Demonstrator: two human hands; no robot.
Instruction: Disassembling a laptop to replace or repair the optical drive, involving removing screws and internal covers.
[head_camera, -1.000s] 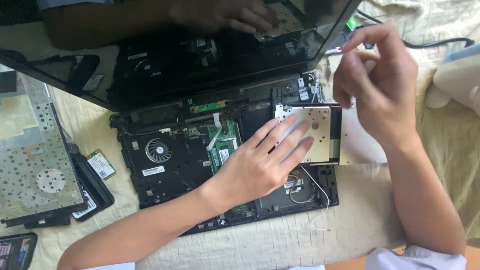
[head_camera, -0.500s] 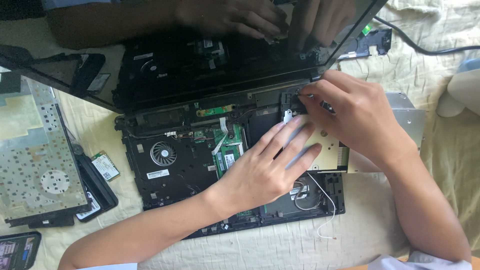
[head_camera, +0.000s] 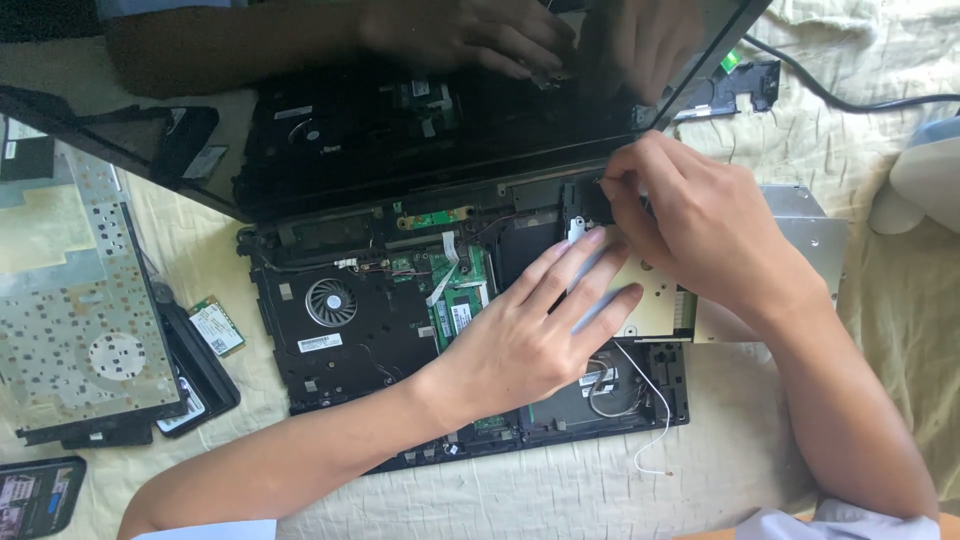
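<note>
Opened laptop base lies on a cream quilted bedcover, screen tilted up. Left hand rests flat, fingers spread, on the silver drive caddy. Right hand pinches at the hinge corner, fingers curled.

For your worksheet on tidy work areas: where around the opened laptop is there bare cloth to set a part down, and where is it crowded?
Free: the cloth in front of the laptop, between the forearms, apart from a thin white wire; also the cloth between the cable and the metal drive. Crowded: left of the laptop, with the keyboard, small card and phone.
</note>
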